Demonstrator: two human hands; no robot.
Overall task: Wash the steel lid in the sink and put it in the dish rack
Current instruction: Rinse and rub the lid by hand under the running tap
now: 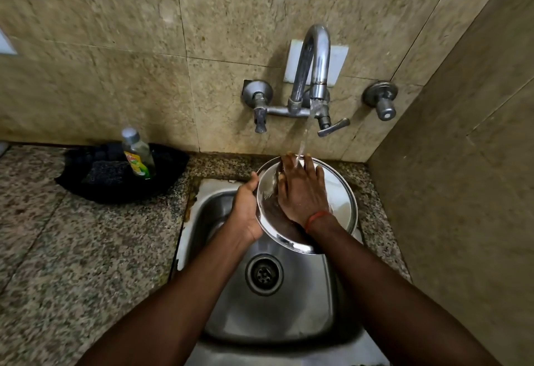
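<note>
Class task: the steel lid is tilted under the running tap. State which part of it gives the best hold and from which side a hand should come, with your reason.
Grip the steel lid at its thin rim, coming from the left side, as the left hand does. The lid is a broad, shallow, wet disc held tilted over the sink; its face offers nothing to pinch, so the right hand only rests flat on it.

Pretty dim, warm indoor light from overhead. The faucet throws a soft shadow on the tiled wall, and there's glare on the steel lid. Wide-angle bending at the edges; the far left corner looks smeared with blur.
</note>
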